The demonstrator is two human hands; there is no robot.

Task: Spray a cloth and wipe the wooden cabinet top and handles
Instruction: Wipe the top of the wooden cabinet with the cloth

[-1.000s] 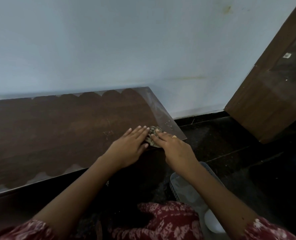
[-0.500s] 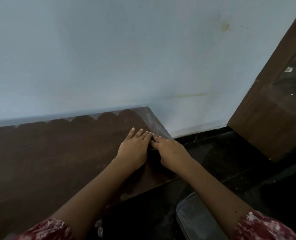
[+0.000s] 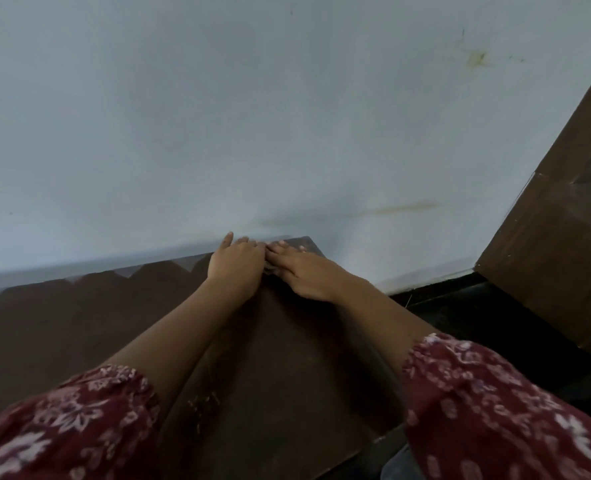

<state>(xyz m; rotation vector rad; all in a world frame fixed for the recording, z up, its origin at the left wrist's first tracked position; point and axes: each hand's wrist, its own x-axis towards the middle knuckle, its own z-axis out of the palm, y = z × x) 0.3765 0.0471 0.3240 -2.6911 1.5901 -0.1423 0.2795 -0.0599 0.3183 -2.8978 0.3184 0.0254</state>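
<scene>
The dark wooden cabinet top (image 3: 79, 323) runs along the pale wall, under a clear sheet with a scalloped edge. My left hand (image 3: 237, 263) and my right hand (image 3: 301, 268) lie flat side by side at its far right corner, against the wall. Between and under the fingers a small patterned cloth (image 3: 270, 268) shows only as a sliver; both hands press it onto the wood with straight fingers. No handles or spray bottle are in view.
A brown wooden door or panel (image 3: 557, 265) stands at the right. Dark floor (image 3: 460, 306) lies beyond the cabinet's right end. A grey plastic object (image 3: 396, 462) peeks out at the bottom, below my right sleeve.
Both hands have slid the cloth away from me, from the front right corner of the top to the back corner by the wall. The view has tilted up and closer.
</scene>
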